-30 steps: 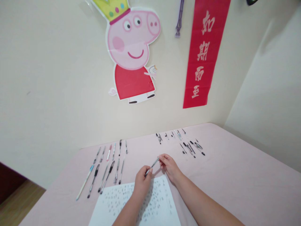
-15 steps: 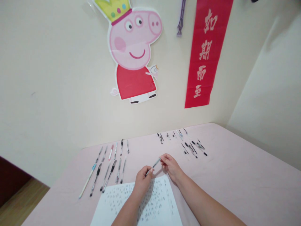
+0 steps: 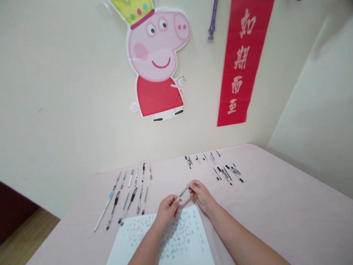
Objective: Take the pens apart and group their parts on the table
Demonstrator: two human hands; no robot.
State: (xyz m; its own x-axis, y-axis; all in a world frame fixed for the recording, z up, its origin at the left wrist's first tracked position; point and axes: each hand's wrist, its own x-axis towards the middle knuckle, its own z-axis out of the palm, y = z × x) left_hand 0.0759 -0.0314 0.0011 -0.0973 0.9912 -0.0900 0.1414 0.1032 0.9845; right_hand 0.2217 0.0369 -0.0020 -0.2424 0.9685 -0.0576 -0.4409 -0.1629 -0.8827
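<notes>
A slim, clear and dark pen (image 3: 184, 191) is stretched between my two hands above the table. My left hand (image 3: 168, 207) is closed on its lower left end, with the fingers covering that tip. At its upper right end, my right hand (image 3: 199, 192) pinches the pen between thumb and fingers. Below my left hand and forearm lies a white sheet of paper (image 3: 129, 243) covered in rows of handwriting; the forearm hides part of it.
Two rows of pens stand out at left, among them a black-capped pen (image 3: 132, 200) and a pale blue-tipped pen (image 3: 103, 211). Several groups of pen parts (image 3: 224, 175) lie at the back right of the pink-covered table (image 3: 275, 206). A wall (image 3: 91, 110) rises behind.
My left hand has turned slightly and shifted a little along the pen, so the dark end no longer shows below its fingers. My right hand keeps nearly the same place.
</notes>
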